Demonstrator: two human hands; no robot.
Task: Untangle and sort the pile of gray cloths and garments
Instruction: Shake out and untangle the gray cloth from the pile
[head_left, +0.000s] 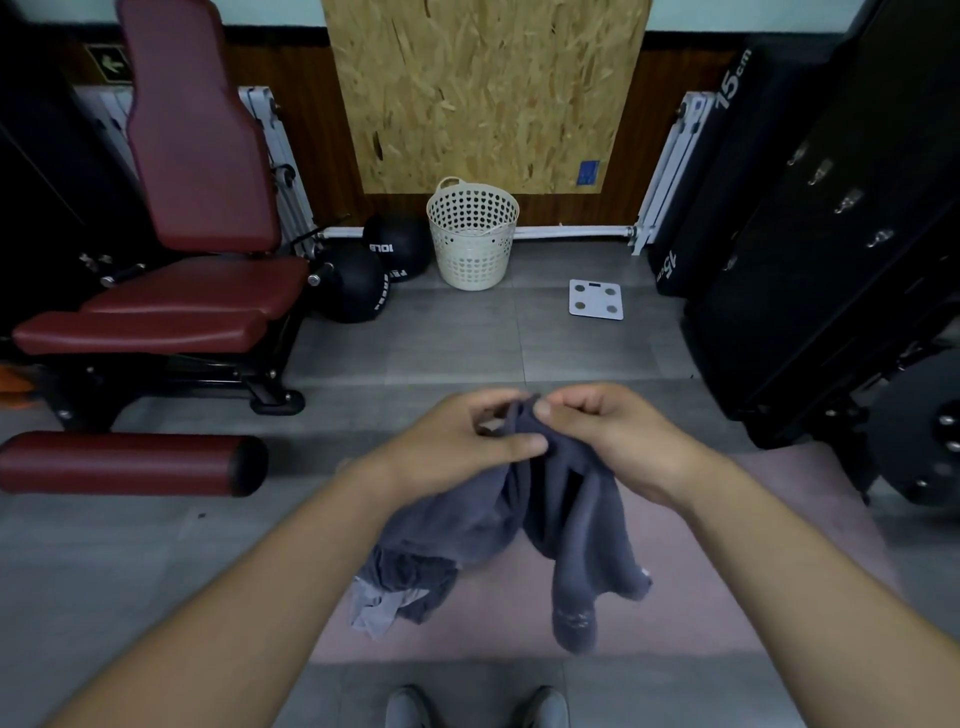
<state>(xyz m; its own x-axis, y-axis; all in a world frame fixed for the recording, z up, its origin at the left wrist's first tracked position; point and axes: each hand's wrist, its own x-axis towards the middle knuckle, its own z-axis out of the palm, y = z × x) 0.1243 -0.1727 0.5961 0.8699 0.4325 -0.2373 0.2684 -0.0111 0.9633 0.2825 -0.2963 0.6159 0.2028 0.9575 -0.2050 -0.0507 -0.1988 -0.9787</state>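
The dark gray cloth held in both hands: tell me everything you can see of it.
The dark gray cloth looks like soft, thick fabric, bunched and creased. Both hands hold its top edge up: the left hand and right hand pinch it close together. It hangs in two drooping lobes over a pink mat, one longer than the other. A crumpled gray pile lies below the shorter lobe.

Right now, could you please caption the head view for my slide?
Left hand and right hand pinch the top of a gray cloth bundle over a pink mat, white basket beyond.
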